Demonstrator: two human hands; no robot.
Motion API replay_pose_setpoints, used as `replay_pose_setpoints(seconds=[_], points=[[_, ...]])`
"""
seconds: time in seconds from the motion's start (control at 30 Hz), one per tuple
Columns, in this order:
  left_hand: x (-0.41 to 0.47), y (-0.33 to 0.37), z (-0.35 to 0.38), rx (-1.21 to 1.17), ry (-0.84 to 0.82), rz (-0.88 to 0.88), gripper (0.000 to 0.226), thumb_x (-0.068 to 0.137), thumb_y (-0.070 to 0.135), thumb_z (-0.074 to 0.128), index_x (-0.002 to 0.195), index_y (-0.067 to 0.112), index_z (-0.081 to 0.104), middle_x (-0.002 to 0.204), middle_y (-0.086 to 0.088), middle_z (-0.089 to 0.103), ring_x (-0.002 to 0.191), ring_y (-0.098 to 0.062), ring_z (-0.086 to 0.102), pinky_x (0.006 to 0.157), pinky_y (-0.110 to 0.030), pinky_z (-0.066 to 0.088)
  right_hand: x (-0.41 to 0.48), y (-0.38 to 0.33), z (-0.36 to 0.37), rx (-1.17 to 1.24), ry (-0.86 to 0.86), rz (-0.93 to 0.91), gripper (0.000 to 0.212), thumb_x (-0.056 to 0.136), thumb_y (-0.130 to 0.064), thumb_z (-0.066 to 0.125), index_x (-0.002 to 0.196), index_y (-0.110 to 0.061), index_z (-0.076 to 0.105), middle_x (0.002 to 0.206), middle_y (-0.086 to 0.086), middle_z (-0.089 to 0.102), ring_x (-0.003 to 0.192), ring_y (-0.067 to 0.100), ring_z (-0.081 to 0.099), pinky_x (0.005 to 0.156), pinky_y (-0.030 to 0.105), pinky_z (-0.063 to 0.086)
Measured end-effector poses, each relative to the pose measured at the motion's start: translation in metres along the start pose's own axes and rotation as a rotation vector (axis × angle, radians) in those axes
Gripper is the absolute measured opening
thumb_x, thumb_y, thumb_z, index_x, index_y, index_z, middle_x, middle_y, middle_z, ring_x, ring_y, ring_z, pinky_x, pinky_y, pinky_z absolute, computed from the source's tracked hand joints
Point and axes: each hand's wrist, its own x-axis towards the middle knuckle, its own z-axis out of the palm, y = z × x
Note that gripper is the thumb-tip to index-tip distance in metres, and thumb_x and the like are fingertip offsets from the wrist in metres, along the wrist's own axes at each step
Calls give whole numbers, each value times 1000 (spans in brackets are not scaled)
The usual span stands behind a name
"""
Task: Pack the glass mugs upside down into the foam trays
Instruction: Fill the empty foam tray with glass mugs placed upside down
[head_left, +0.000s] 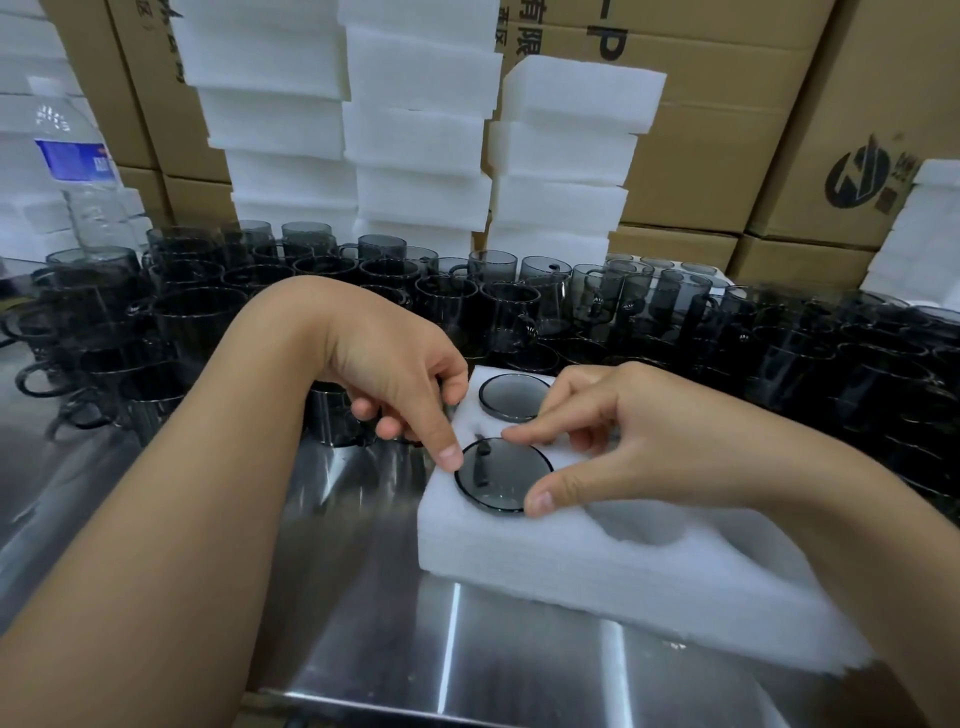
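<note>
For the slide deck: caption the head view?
Right hand pinches an inverted grey mug seated in the foam tray, left hand touching its rim; second mug behind.
</note>
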Motion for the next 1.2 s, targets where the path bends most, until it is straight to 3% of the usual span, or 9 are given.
replay_pose_setpoints(seconds=[0.27,0.33,0.4,0.5,0.67,0.77,0.93,1.07,1.2], points=[[-1,4,2,-27,20,96,35,76,7,76,78,15,42,52,-1,43,37,-7,35,33,-16,23,4,4,-3,-12,-13,-11,63,45,-78,66,102,-51,68,83,-21,53,71,1,50,68,26,44],[4,9,4,-167,167,241,27,81,0,68,78,16,46,55,1,46,39,-7,35,35,-16,23,3,7,-2,-5,-7,-29,62,47,-77,68,102,-48,69,84,-22,53,73,2,50,71,26,46],[15,17,7,-270,489,367,20,83,3,65,86,19,53,67,4,56,42,-2,41,38,-14,30,3,8,-1,20,0,-49,60,49,-76,66,101,-47,69,85,-24,54,73,0,51,69,17,43],[38,23,11,-80,984,400,29,84,14,65,110,26,57,105,12,63,58,14,49,58,-1,35,4,9,-2,76,26,-56,53,53,-76,62,96,-46,71,86,-21,58,71,-2,53,67,12,42],[62,17,19,183,1014,268,55,88,20,62,139,21,44,138,3,52,108,-15,56,91,-20,37,4,10,-1,108,66,-65,47,58,-70,61,92,-40,73,82,-19,60,68,-3,53,65,13,44],[69,15,20,255,1012,244,59,86,19,63,141,18,42,138,-2,52,119,-20,51,98,-29,38,4,9,0,123,81,-75,44,61,-69,61,92,-40,73,81,-17,61,67,-1,53,65,18,46],[68,16,21,216,1024,317,61,82,19,70,138,20,46,113,2,59,82,-8,58,85,-27,47,5,12,2,186,139,-65,38,68,-66,63,88,-36,74,91,10,70,89,37,61,80,54,51],[67,16,23,209,1014,367,63,78,27,76,136,21,49,84,17,44,66,4,49,79,-24,47,4,12,0,254,206,-59,36,72,-61,64,85,-29,75,76,-2,71,64,16,54,60,34,44],[67,18,24,247,1087,431,55,78,31,75,128,19,56,86,15,46,69,-1,50,81,-26,47,4,12,-10,445,455,-38,26,85,-44,63,72,-25,76,59,-7,62,53,5,49,54,17,42]])
